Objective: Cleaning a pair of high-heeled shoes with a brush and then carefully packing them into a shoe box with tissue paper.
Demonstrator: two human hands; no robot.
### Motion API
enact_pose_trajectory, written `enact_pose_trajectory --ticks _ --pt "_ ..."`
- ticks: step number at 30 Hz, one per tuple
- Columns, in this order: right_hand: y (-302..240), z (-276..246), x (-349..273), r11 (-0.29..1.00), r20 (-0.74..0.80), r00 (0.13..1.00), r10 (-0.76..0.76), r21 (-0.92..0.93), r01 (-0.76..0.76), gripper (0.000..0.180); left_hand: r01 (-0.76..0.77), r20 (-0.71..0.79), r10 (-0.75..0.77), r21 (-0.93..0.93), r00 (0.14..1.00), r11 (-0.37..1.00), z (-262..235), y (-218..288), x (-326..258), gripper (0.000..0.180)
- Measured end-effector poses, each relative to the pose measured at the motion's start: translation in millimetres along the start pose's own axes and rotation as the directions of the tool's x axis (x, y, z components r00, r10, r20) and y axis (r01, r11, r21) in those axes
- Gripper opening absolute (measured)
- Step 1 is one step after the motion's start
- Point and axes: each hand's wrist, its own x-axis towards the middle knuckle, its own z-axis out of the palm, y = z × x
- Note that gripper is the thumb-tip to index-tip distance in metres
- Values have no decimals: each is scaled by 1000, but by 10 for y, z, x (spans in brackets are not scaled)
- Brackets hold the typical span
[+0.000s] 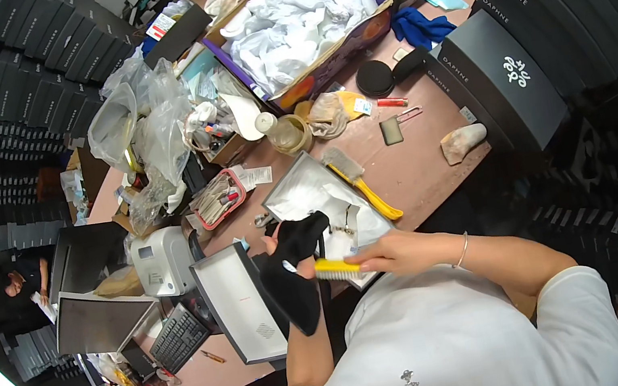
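Note:
My left hand (306, 268) is closed around a black shoe (292, 286), which hides most of its fingers. In my right hand (400, 250) is a yellow brush (332, 270) with pale bristles, its head close to the shoe; whether they touch I cannot tell. Under the shoe's far side lies an open shoe box (282, 191) lined with white paper, with another dark shoe with a strap partly seen inside. A second yellow-handled brush (372, 197) rests along the box's right edge. The white-lined box lid (237, 307) is left of the shoe.
A carton (284, 101) full of white crumpled paper stands at the back. Behind the box are a pink basket (243, 196) and a tape roll (291, 134). Stacked dark shoe boxes (505, 70) rise at right. A keyboard (179, 339) and monitor (101, 319) are at left.

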Motion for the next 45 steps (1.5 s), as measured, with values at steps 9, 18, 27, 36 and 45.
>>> enact_pose_trajectory --ticks 9,18,27,36,45 --pt "-227 -72 223 997 -46 996 79 9 -79 36 69 7 -69 -221 998 973 -53 -20 -81 55" --pt "-62 163 410 951 -137 967 213 256 -174 39 -97 -100 83 -149 992 984 -509 -499 244 62" --pt "-287 261 358 883 -132 970 202 453 -122 40 -45 40 61 -317 997 947 -374 -386 262 60" --pt "-306 -511 -259 879 -126 984 128 -445 -171 38 -53 257 149 -346 955 937 -451 -515 384 54" --pt "-105 -575 -173 626 78 997 -29 -776 79 48 18 175 11 -158 985 987 -392 -233 196 46"
